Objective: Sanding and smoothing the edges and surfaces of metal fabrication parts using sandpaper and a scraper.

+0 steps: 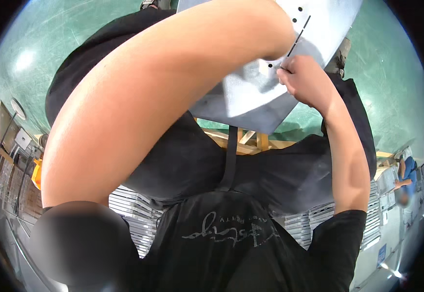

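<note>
A large grey metal sheet [251,92] with round holes and a row of narrow dark slots lies ahead of me, its pointed near corner between my knees. Against its right part, beside the lower end of the slots, my right hand [303,82] is closed with the fingers curled in. Whatever those fingers hold, if anything, is hidden. My bare left arm [139,92] sweeps up from the lower left and across the sheet, very close to the view. Its far end bends out of sight near the slots, and the left hand does not show.
Beneath the sheet's near corner is a wooden frame [262,141], with a dark strap [231,155] hanging in front. Green floor [387,82] surrounds the sheet. Slatted grey stacks [134,214] stand behind me. At the far right edge is another person in blue [408,170].
</note>
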Action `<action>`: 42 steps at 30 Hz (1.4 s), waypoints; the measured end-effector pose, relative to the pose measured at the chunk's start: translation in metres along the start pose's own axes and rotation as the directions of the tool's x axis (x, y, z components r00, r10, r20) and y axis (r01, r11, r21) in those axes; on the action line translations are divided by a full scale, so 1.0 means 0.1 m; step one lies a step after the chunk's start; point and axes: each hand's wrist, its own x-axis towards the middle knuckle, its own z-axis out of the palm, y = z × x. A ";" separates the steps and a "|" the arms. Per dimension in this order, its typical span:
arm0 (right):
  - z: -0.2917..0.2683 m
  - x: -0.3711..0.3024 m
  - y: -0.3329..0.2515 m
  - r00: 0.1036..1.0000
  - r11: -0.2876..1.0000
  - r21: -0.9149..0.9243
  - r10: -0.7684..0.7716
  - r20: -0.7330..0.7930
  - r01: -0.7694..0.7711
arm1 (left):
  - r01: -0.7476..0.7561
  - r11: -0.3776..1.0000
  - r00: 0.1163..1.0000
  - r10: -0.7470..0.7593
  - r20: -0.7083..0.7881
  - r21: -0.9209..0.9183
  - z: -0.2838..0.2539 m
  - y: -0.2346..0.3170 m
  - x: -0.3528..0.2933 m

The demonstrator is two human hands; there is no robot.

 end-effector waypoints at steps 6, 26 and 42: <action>-0.05 0.00 -0.12 0.996 0.954 0.288 0.071 0.047 -0.082 | -0.073 0.996 0.997 0.073 -0.013 -0.046 -0.01 -0.06 -0.01; 0.04 0.07 0.06 0.959 0.882 0.384 0.217 0.185 -0.274 | 0.004 0.990 1.000 -0.005 -0.008 -0.138 0.20 -0.11 -0.29; 0.18 -0.03 0.14 0.967 0.652 0.714 0.144 0.212 -0.254 | 0.009 0.983 1.000 -0.007 0.010 -0.185 0.22 -0.08 -0.31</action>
